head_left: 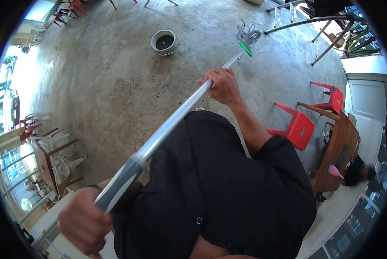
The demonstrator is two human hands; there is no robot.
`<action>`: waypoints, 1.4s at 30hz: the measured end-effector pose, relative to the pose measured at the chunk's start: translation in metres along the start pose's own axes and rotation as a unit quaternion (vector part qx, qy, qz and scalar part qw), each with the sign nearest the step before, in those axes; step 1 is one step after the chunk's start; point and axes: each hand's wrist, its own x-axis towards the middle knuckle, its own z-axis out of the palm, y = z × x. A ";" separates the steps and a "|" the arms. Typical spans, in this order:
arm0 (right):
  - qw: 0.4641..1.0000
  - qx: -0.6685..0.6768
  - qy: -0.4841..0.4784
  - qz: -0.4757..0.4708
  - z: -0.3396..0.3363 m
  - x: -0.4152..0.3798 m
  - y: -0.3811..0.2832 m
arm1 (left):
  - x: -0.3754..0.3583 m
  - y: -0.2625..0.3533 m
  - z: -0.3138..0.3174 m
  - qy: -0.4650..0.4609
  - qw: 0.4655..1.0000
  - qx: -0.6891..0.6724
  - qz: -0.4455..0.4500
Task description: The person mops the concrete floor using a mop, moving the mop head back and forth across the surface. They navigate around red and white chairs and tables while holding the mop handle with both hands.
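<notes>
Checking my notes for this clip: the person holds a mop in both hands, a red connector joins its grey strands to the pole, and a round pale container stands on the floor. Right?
Not quite: the connector is green, not red, as the head view shows. The left hand and right hand do hold the mop, and the container stands on the floor.

Beneath you, a stained grey concrete floor carries a round off-white bucket with a dark interior, alongside the grey stringy mop head, its strands splayed. To your right stand two red stools near a brown wooden table.
</notes>
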 end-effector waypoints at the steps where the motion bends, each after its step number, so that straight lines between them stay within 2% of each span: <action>1: 1.000 0.016 0.006 0.005 -0.010 -0.002 -0.012 | 0.006 0.007 -0.006 0.010 0.999 -0.030 0.030; 4: 0.999 0.028 0.005 0.044 -0.030 -0.010 -0.038 | 0.024 0.011 -0.041 0.009 0.987 -0.150 0.058; 7: 0.995 -0.013 0.042 0.086 -0.028 -0.020 -0.036 | 0.029 -0.018 -0.074 0.091 0.948 -0.300 0.059; 8: 0.992 -0.034 0.052 0.109 -0.024 -0.025 -0.030 | 0.026 -0.033 -0.083 0.136 0.933 -0.332 0.034; 10: 0.982 -0.050 0.099 0.150 -0.016 -0.030 -0.019 | 0.018 -0.062 -0.092 0.204 0.941 -0.251 -0.100; 11: 0.975 -0.059 0.100 0.189 -0.008 -0.032 -0.010 | 0.017 -0.085 -0.094 0.206 0.947 -0.211 -0.124; 12: 0.966 -0.066 0.100 0.229 0.004 -0.036 -0.001 | 0.015 -0.111 -0.103 0.168 0.950 -0.226 -0.137; 14: 0.944 -0.072 0.091 0.309 0.035 -0.043 0.020 | 0.007 -0.154 -0.114 0.201 0.943 -0.199 -0.177; 17: 0.908 -0.064 0.056 0.411 0.094 -0.036 0.066 | -0.011 -0.217 -0.153 0.154 0.919 -0.224 -0.284; 18: 0.896 -0.058 0.042 0.439 0.113 -0.028 0.077 | -0.016 -0.232 -0.166 0.154 0.909 -0.234 -0.308; 21: 0.862 -0.031 0.023 0.506 0.168 0.015 0.105 | -0.018 -0.255 -0.214 0.072 0.911 -0.220 -0.342; 23: 0.855 -0.027 0.040 0.516 0.186 0.072 0.114 | -0.010 -0.268 -0.251 0.034 0.931 -0.201 -0.302; 27: 0.884 -0.075 0.071 0.456 0.209 0.181 0.148 | 0.019 -0.292 -0.328 -0.112 0.945 -0.218 -0.215; 29: 0.899 -0.065 0.151 0.406 0.210 0.233 0.155 | 0.034 -0.297 -0.350 -0.187 0.944 -0.208 -0.175; 31: 0.902 -0.041 0.187 0.387 0.207 0.285 0.149 | 0.045 -0.292 -0.380 -0.199 0.950 -0.189 -0.146; 33: 0.916 -0.034 0.178 0.357 0.202 0.326 0.131 | 0.059 -0.275 -0.415 -0.207 0.954 -0.180 -0.123; 35: 0.932 -0.031 0.130 0.336 0.192 0.353 0.103 | 0.064 -0.243 -0.438 -0.143 0.975 -0.138 -0.103; 37: 0.943 -0.053 0.152 0.291 0.189 0.363 0.076 | 0.072 -0.220 -0.449 -0.110 0.985 -0.125 -0.045; 38: 0.947 -0.065 0.165 0.268 0.187 0.365 0.064 | 0.073 -0.209 -0.458 -0.106 0.981 -0.160 -0.017; 42: 0.958 -0.026 0.182 0.219 0.191 0.352 0.023 | 0.087 -0.175 -0.439 -0.098 0.967 -0.223 0.074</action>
